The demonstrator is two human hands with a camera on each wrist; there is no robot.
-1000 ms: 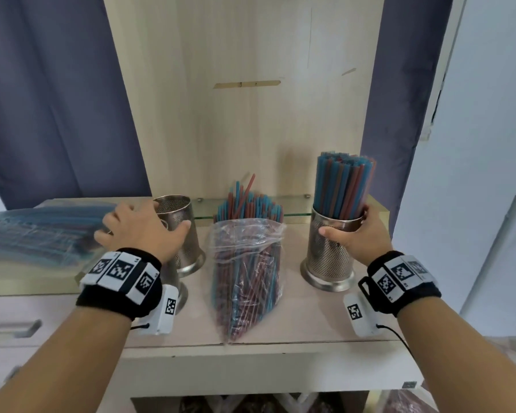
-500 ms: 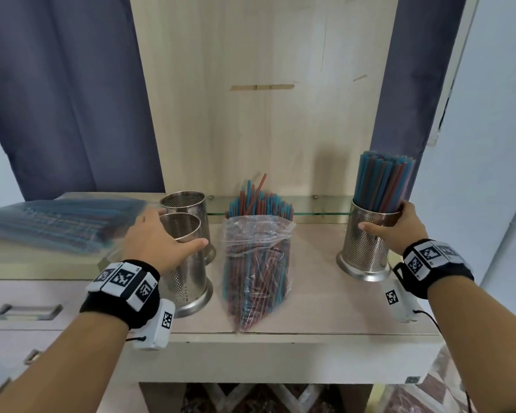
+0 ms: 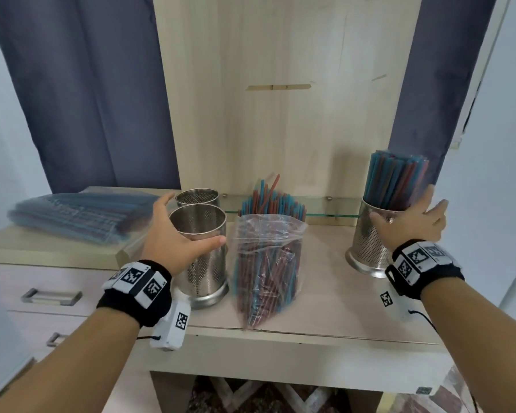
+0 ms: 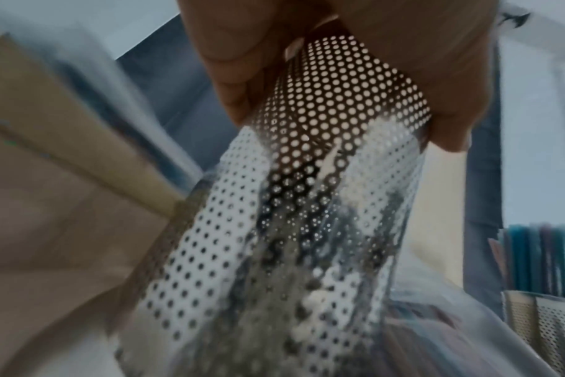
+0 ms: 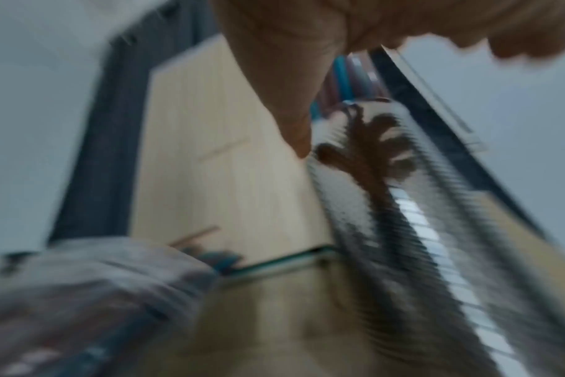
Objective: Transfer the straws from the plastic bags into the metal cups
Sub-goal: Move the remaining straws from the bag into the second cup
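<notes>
An empty perforated metal cup (image 3: 204,263) stands on the table (image 3: 325,308), and a second empty cup (image 3: 197,196) is right behind it. My left hand (image 3: 195,219) wraps loosely round the front cup, thumb across its front wall and fingers straightened beside the rim; the left wrist view shows the cup (image 4: 274,229) between thumb and fingers. An open upright plastic bag (image 3: 265,263) holds red and blue straws. At the right a metal cup (image 3: 367,248) is full of straws (image 3: 393,180). My right hand (image 3: 402,204) has spread fingers, only the thumb by the rim.
A flat bag of straws (image 3: 72,213) lies on the raised dresser top at the left, above drawers with handles (image 3: 51,296). A wooden back panel (image 3: 280,114) and a glass strip (image 3: 325,216) close the rear. Dark curtains hang on both sides.
The full cup was slid to the right and the right fingers have now spread off it. The left hand set the empty cup in front of the other, and its fingers have straightened.
</notes>
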